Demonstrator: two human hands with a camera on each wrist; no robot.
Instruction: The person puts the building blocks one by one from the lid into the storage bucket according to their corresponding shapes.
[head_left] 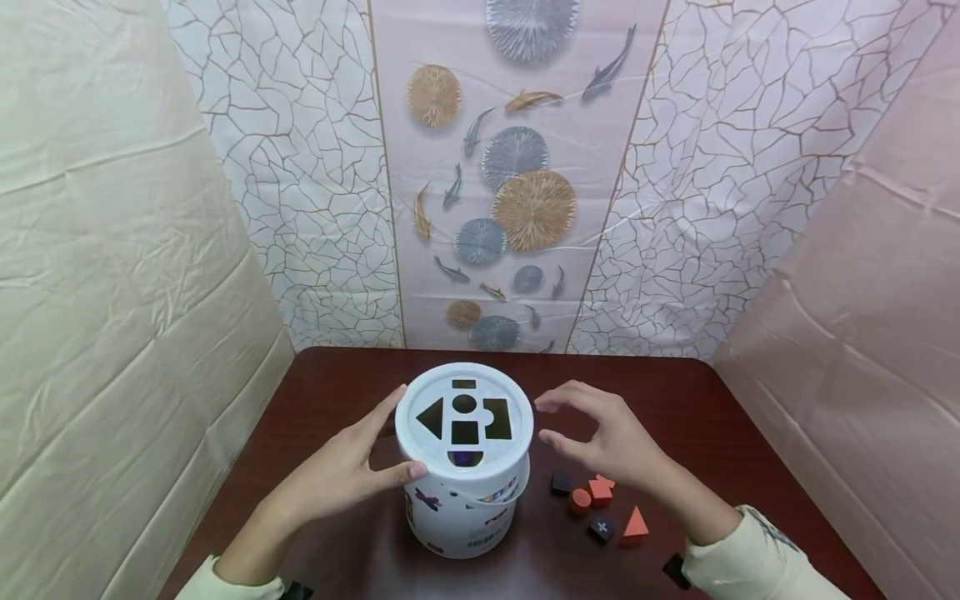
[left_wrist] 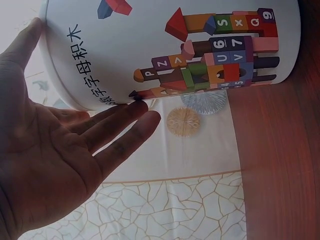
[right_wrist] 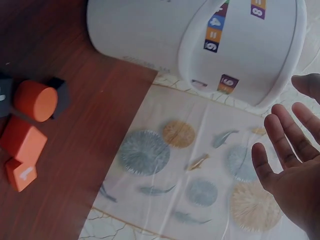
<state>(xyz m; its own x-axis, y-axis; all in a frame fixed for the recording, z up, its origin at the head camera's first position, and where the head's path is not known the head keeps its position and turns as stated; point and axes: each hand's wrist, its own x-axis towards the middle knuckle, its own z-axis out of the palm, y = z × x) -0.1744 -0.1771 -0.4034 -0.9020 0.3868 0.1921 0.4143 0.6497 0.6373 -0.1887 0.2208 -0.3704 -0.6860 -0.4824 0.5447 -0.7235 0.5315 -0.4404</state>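
Observation:
A white bucket (head_left: 459, 517) with printed block pictures stands upright on the dark red table, its lid (head_left: 486, 468) on top with several shaped holes. My left hand (head_left: 337, 471) touches the lid's left rim with thumb and fingertips; in the left wrist view the left hand (left_wrist: 55, 145) lies spread along the bucket (left_wrist: 150, 45). Just off the lid's right side is my right hand (head_left: 611, 433), fingers bent loosely and holding nothing. The right wrist view has the right hand (right_wrist: 295, 165) beside the bucket (right_wrist: 145, 35), with a gap between them.
Right of the bucket lie loose blocks: an orange cylinder (head_left: 580, 501), an orange triangle (head_left: 635, 523), a black block with a white mark (head_left: 601, 529), another black block (head_left: 561, 484) and an orange block (head_left: 600, 492). Cloth-covered walls enclose the table (head_left: 345, 550).

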